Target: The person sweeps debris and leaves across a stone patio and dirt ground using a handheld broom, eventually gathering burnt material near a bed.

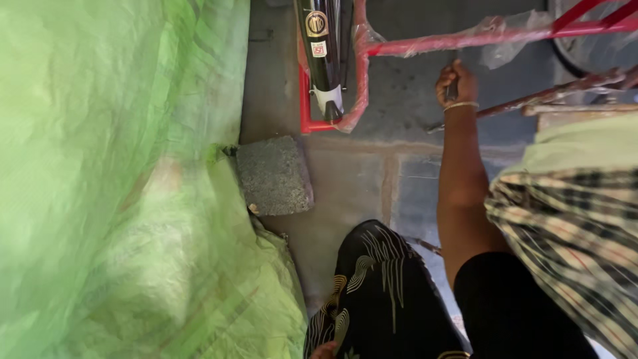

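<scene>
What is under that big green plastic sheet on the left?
The green sheet drapes over bulky, rounded shapes, but they are fully covered. Only a grey stone block shows at its edge on the concrete floor.

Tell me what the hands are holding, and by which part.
The right hand grips a thin dark tool near its upper end; what kind cannot be told. The left hand is out of view.

You see a round gold-and-black label (pixel 317 24) and a small red-and-white square label (pixel 319 49) on the black tube (pixel 323 73).
</scene>
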